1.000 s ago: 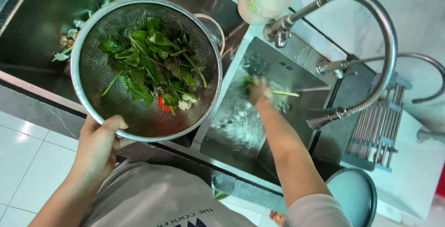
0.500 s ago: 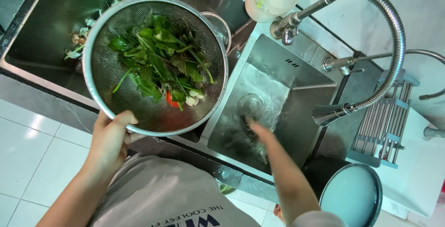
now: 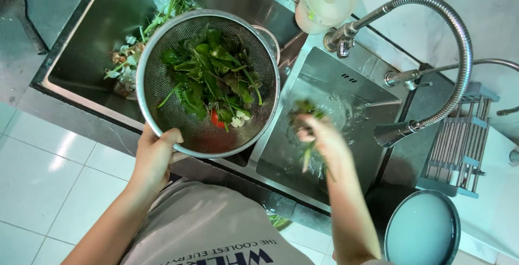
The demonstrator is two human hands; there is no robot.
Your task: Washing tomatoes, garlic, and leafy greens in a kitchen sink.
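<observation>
The right hand (image 3: 324, 138), which a second ago held greens at the far side of the right basin and half a second ago reached down into the water, has come back up over the basin, clutching a wet bunch of greens (image 3: 305, 111) and blurred with motion. The colander (image 3: 208, 81) held by the left hand (image 3: 154, 154) has drifted to the right and slightly nearer, so it now sits closer to the ridge between the two basins.
</observation>
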